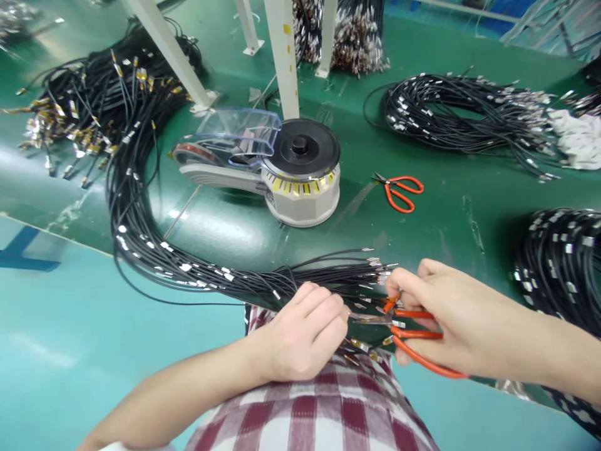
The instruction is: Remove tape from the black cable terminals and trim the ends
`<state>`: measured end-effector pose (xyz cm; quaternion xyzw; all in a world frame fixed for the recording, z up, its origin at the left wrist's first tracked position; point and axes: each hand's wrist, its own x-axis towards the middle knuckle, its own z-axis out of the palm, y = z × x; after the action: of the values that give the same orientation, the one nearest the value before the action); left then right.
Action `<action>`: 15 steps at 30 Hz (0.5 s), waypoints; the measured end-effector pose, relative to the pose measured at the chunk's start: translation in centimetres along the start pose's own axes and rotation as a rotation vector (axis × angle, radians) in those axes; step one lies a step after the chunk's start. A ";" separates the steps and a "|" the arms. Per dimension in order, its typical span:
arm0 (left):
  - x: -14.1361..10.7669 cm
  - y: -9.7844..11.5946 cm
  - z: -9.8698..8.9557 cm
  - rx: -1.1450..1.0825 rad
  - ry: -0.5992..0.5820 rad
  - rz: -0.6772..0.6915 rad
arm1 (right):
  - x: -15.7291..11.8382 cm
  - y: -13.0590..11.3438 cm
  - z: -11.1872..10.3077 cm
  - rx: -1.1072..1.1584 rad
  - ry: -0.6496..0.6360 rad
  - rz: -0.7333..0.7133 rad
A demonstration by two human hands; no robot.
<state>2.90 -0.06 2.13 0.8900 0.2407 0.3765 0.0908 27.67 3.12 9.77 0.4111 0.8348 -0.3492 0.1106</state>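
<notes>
My left hand (310, 332) is closed at the front edge of the bench, its fingers curled on black cable near the end of a long bundle (188, 268). Orange-handled scissors (422, 361) are in my right hand (462, 313), with the blades pointing left and their tips at my left fingertips. Whether the blades touch a cable is hidden by the fingers. Cable ends with yellow tape (360, 344) lie just below the blades. Silvery cable ends (375, 266) fan out above them, close to my right fingers.
Behind the bundle stands a round tape dispenser (303, 200) with yellow tape pieces. A second pair of orange-handled scissors (402, 185) lies right of it. Coiled cables (436, 113) rest at the back right, another coil (558, 263) at the right edge. White posts (284, 62) rise from the green bench.
</notes>
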 end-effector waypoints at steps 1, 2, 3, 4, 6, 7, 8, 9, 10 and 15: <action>-0.1 0.0 0.1 0.001 0.000 -0.001 | 0.0 -0.1 0.0 -0.018 0.012 -0.004; -0.1 0.0 0.1 -0.001 -0.002 -0.001 | -0.1 -0.1 -0.1 -0.027 0.019 -0.008; -0.2 0.0 0.2 -0.004 -0.001 -0.001 | 0.0 -0.1 -0.1 -0.031 0.025 -0.011; -0.2 0.0 0.2 -0.006 0.001 0.000 | 0.0 -0.1 -0.1 -0.033 0.024 -0.011; -0.2 0.0 0.2 -0.004 0.005 0.001 | 0.2 -0.1 0.0 -0.037 0.023 -0.007; -0.2 0.0 0.1 -0.002 0.002 0.002 | 0.2 -0.1 0.0 -0.037 0.019 -0.005; -0.1 0.0 0.1 0.000 -0.002 0.002 | 0.3 -0.1 0.1 -0.033 0.015 -0.004; -0.1 0.1 0.0 0.004 -0.005 0.003 | 0.3 -0.1 0.2 -0.024 0.009 -0.005; -0.1 0.1 0.0 0.008 -0.010 0.005 | 0.3 -0.1 0.2 -0.007 0.002 -0.009; -0.2 0.1 0.1 0.030 -0.031 0.023 | 0.3 -0.3 0.1 0.079 -0.033 0.024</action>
<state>2.94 -0.24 1.96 0.8996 0.2347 0.3601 0.0770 27.24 3.13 9.75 0.4193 0.8134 -0.3874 0.1120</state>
